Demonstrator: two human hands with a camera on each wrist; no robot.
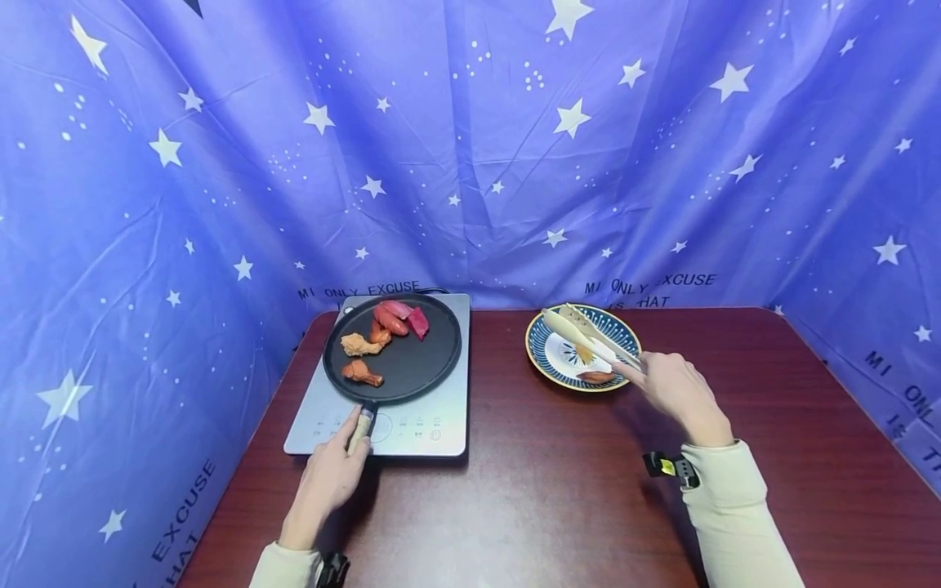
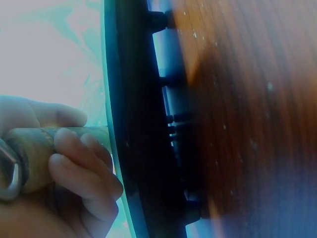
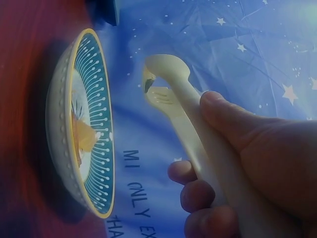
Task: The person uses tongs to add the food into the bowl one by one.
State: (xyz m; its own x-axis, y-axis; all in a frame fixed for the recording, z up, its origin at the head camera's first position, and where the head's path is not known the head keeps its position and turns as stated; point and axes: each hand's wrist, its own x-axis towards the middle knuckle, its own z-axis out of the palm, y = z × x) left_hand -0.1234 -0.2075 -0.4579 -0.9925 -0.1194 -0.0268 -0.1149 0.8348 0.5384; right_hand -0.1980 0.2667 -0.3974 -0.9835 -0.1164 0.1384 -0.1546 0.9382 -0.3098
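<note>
Left hand (image 1: 331, 475) grips handle (image 1: 361, 429), right hand (image 1: 680, 396) tongs (image 1: 576, 336); only head view shows drumsticks (image 1: 362, 373).

The head camera looked forward and down from above the worktop (image 1: 559, 506), far enough back to take in the left hand (image 1: 334, 474), the right hand (image 1: 680, 396) and the starry curtain (image 1: 456, 122). The left wrist view sat very close to its hand, turned sideways so the hob's (image 1: 452, 408) edge ran nearly upright; it shared hob and pan handle (image 2: 34, 163) with the head view. The right wrist view, also sideways, looked along the tongs (image 3: 210, 129) past the plate (image 3: 100, 99) toward the curtain, all shared with the head view.
</note>
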